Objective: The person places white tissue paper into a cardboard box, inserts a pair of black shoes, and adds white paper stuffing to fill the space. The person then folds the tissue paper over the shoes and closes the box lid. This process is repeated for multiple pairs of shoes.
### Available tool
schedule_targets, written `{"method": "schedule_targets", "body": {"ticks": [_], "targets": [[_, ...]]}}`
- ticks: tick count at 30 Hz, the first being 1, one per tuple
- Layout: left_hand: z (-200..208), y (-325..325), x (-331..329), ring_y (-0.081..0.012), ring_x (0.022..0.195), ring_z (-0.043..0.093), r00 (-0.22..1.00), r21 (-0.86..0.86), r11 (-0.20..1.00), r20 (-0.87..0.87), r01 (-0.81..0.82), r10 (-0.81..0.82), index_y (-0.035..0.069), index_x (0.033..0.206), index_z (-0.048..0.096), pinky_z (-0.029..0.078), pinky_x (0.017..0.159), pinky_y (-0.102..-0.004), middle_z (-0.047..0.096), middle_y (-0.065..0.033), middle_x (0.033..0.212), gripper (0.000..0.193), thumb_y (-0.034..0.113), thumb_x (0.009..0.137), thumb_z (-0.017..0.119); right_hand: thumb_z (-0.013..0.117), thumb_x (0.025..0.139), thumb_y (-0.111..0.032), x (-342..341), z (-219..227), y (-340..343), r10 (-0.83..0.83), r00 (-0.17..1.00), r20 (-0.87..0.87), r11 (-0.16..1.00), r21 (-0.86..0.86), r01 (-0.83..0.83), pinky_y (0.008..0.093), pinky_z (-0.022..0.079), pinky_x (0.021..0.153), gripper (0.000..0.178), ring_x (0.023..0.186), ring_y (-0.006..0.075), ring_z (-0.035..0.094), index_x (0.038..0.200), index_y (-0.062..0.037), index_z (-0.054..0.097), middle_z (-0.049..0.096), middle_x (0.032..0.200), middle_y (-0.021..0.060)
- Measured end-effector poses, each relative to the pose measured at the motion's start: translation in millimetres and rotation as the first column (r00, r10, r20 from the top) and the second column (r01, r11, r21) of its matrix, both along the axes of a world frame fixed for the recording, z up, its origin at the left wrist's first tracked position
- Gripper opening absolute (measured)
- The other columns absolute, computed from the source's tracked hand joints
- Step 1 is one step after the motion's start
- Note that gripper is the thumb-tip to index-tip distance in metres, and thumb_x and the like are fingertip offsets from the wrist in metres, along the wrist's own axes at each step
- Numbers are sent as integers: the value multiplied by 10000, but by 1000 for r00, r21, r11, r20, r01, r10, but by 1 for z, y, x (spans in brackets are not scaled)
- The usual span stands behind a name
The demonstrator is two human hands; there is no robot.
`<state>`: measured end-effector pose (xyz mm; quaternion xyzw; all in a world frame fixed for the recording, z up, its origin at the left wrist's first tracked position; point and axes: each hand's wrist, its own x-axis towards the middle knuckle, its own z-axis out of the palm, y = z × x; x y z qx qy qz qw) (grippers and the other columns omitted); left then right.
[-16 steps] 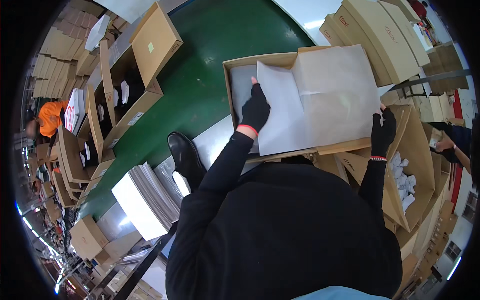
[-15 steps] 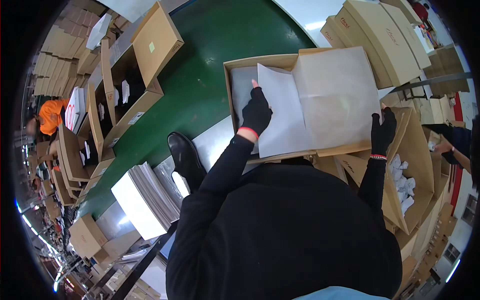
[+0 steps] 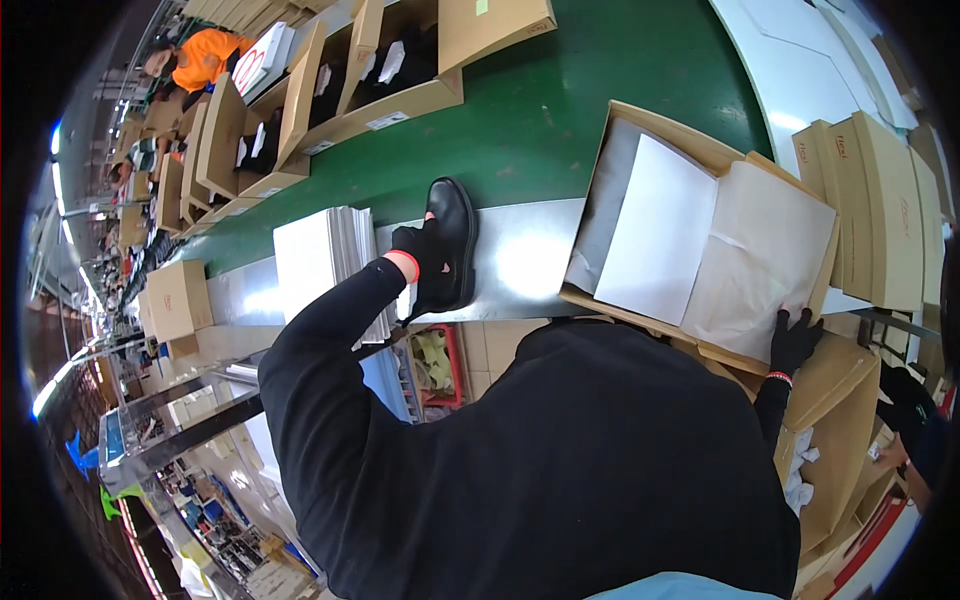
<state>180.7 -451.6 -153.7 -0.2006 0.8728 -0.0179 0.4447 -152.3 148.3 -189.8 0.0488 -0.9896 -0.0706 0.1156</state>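
A black leather boot lies on the metal strip along the green table's near edge. My left hand, in a black fingerless glove with a red band at the wrist, is closed over its upper part. To the right sits an open cardboard box lined with paper, a white sheet lying across its inside. Thin whitish wrapping paper is folded out over the box's right side. My right hand, gloved the same way, rests with fingers spread on the near right corner of paper and box.
A stack of white sheets stands left of the boot. Open boxes holding dark items line the far left, near a person in orange. Closed boxes stand at right, above a carton with crumpled paper. Another person's hand shows there.
My left hand has left the white sheet in the box and taken hold of the boot. My right hand stays at the box's right corner. The view has turned left.
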Motion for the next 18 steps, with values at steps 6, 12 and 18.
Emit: {"method": "schedule_targets", "body": {"ticks": [6,12,18], "targets": [[82,-11,-43,-357,1127,563,839,65,964,-510,257,-189,39,1434,339,422,955,-436,553,-242,1243,1011,443,636,810,553,875,-404,-8,-87,27,85,994,73,996,17,-86,581,271,1062,436,1295,488,333,1152,-68,593,439,1334,315],[101,81,-148,-338,1119,586,666,721,648,-610,243,430,86,1448,355,428,952,-371,595,-219,1222,932,529,718,730,586,877,-284,0,-50,-9,164,977,-138,975,-127,-182,566,281,1057,361,1229,486,386,1108,-6,579,499,1281,259],[24,180,-244,-381,1009,632,857,654,695,-505,299,107,58,1463,271,467,873,-406,639,-250,1094,949,643,789,594,553,941,-278,-13,36,-1,81,996,32,756,-654,-40,384,445,890,315,1026,290,582,1086,-2,590,618,1068,165]]}}
